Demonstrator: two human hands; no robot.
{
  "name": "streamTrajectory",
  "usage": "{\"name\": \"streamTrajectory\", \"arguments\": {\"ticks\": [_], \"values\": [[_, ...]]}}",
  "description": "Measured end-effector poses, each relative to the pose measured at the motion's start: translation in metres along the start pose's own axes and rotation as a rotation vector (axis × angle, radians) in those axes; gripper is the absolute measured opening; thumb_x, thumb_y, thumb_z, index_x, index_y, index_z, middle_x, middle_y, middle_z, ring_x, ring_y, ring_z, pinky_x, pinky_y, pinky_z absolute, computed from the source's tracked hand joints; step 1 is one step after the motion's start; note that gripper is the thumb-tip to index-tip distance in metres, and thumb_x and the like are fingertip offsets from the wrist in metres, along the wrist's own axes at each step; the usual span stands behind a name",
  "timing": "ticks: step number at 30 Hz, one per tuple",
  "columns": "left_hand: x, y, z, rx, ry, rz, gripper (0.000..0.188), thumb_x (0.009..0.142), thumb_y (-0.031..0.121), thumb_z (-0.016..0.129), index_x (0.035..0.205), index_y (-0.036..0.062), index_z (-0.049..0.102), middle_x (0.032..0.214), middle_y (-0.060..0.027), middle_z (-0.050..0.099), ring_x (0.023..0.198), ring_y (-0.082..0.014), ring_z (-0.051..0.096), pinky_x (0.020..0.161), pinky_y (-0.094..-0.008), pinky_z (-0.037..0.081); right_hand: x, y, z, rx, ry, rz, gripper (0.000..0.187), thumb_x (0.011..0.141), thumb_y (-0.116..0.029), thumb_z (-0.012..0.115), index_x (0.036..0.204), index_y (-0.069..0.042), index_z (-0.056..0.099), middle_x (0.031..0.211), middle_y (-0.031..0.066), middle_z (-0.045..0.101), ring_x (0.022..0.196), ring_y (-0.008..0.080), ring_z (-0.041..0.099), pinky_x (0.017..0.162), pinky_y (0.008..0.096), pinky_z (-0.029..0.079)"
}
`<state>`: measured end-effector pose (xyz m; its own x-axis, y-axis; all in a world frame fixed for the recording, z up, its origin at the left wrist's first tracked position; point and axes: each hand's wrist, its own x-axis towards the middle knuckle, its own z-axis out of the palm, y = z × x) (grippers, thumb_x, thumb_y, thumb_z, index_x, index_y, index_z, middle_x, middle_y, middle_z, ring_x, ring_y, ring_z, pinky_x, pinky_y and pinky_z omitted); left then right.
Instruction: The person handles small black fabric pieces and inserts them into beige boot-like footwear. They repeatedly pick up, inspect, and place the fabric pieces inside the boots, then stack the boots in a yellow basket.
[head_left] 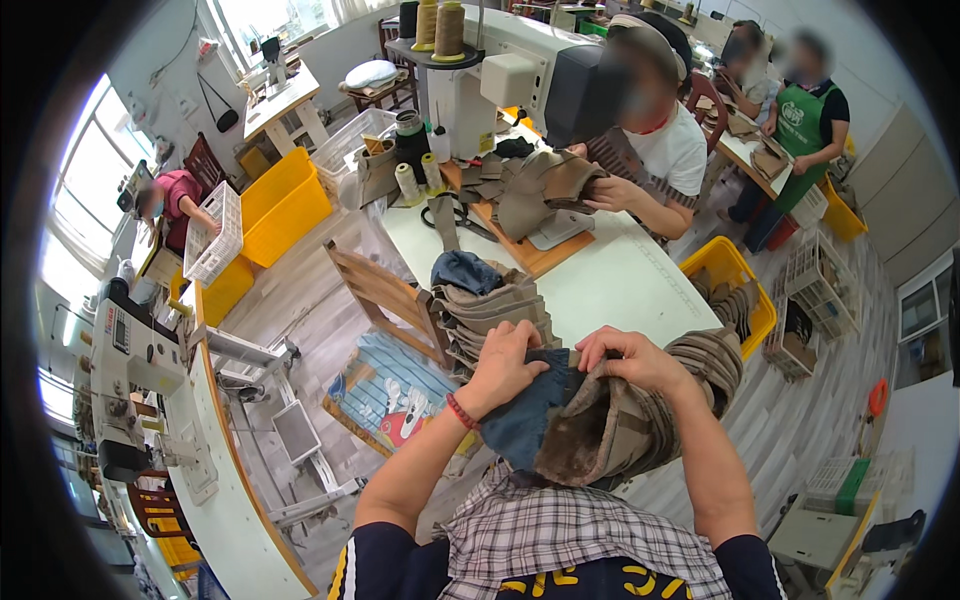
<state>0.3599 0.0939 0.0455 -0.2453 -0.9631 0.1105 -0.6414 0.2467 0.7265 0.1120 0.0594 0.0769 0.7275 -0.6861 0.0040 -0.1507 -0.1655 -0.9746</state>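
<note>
1. Beyond the right edge of the white worktable [640, 300], a yellow plastic tub [716, 256] holds a batch of curved brown fabric pieces [737, 302].
2. Farther right on the floor stand white slatted plastic crates [822, 282]; brown and dark items show in the lower part of that group.
3. Away to the left, a large yellow plastic bin [287, 212] stands beside a white openwork basket [214, 240] — a co-worker's hand is at its rim.
4. My left hand [503, 368] pinches the top of a dark-blue, denim-like cloth panel [518, 418], thumb and fingers narrow.
5. My right hand [640, 362] grips the upper edge of a brown fabric piece with fuzzy lining [575, 447], fingertips close together.
6. Both lie before my chest, at the worktable's near end, touching — I cannot tell whether they are joined.
7. The brown piece gapes open, showing matted brown pile; the blue panel hangs slightly creased.
</note>
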Motion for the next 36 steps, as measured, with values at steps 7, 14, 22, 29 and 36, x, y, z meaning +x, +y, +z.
{"name": "streamTrajectory", "arguments": {"ticks": [7,14,22,29,36], "values": [[0.006,-0.002,0.004,0.074,-0.09,0.083,0.031,0.074,0.022,0.074,0.097,0.0044,0.062,0.089,-0.0138,0.06,0.092,-0.0329,0.057,0.081,-0.0406,0.045,0.021,0.014,0.017,-0.211,0.203,0.27,0.019,0.074,-0.006,0.067,0.092,-0.003,0.063,0.096,0.0116,0.064,0.096,0.0241,0.061,0.083,0.0332,0.047],[0.008,-0.004,0.004,-0.139,-0.171,-0.114,0.035,0.081,0.031,0.068,0.101,0.0038,0.064,0.094,-0.0171,0.067,0.09,-0.0353,0.063,0.077,-0.041,0.049,0.039,0.01,0.021,-0.568,0.122,0.583,0.035,0.075,-0.022,0.071,0.103,-0.003,0.063,0.098,0.0145,0.067,0.092,0.0226,0.063,0.08,0.0322,0.049],[0.011,0.006,0.004,-0.079,-0.208,-0.229,0.037,0.07,0.027,0.078,0.092,0.0002,0.067,0.081,-0.0137,0.067,0.076,-0.0255,0.064,0.071,-0.0356,0.049,0.013,0.016,0.017,-0.012,0.172,0.562,0.057,0.081,-0.037,0.071,0.122,0.0,0.056,0.112,0.0115,0.063,0.102,0.0194,0.058,0.088,0.0316,0.046],[0.014,0.006,0.005,-0.219,-0.198,-0.26,0.029,0.07,0.018,0.078,0.088,-0.0012,0.067,0.076,-0.012,0.066,0.072,-0.0198,0.063,0.068,-0.0327,0.048,-0.041,0.023,0.012,0.241,0.103,0.575,0.09,0.076,-0.059,0.072,0.14,-0.003,0.041,0.133,0.0136,0.052,0.123,0.0221,0.047,0.101,0.0324,0.038],[0.014,0.014,0.001,-0.098,-0.177,-0.165,0.027,0.071,0.02,0.075,0.087,-0.0005,0.067,0.078,-0.0163,0.066,0.074,-0.0279,0.064,0.069,-0.035,0.048,-0.04,-0.004,0.025,0.16,0.138,0.635,0.087,0.078,-0.045,0.074,0.143,-0.003,0.036,0.132,0.0127,0.052,0.12,0.0201,0.048,0.102,0.0313,0.037]]}}
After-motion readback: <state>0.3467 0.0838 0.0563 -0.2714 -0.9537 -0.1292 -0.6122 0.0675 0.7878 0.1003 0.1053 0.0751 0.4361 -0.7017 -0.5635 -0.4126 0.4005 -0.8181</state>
